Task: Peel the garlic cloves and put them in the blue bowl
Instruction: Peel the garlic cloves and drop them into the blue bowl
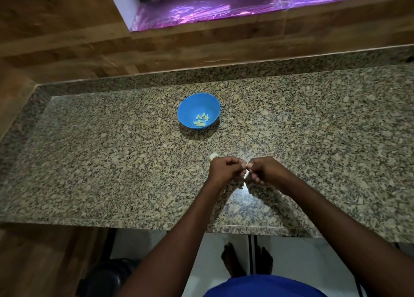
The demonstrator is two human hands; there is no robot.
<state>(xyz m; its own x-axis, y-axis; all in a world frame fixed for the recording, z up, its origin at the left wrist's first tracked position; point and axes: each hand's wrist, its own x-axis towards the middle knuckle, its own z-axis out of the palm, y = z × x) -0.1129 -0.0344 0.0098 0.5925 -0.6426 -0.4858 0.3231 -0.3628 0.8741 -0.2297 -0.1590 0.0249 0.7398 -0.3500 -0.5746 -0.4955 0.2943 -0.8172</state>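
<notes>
Item: small pale garlic clove (246,165), pinched at the point where both hands meet, only a sliver of it showing between the fingertips; it is held just above the speckled granite surface (112,162), near the front edge.

Grip, left hand (224,170): fingers curled, thumb and forefinger closed on the clove from its left side.

Grip, right hand (265,170): fingers curled likewise, pinching the same clove from its right side. The two hands touch at the fingertips.

Just below the grip: thin whitish scraps of garlic skin (245,181), showing between the hands and lying on the surface beneath them.

Just beyond the left hand's knuckles: a whitish lump of unpeeled garlic (213,156), resting on the surface, partly hidden by the hand.

Well beyond the grip, slightly to its left: round blue plastic bowl (198,105), upright on the surface, holding a small heap of peeled pale yellow-green garlic cloves (201,119) at its bottom.

Farther back: brown wood-pattern wall (67,39) and a recess lined with shiny purple-lit film (224,7).

Nearest the onlooker: the person's bare feet (246,261) on a pale floor and a blue garment (264,285).
</notes>
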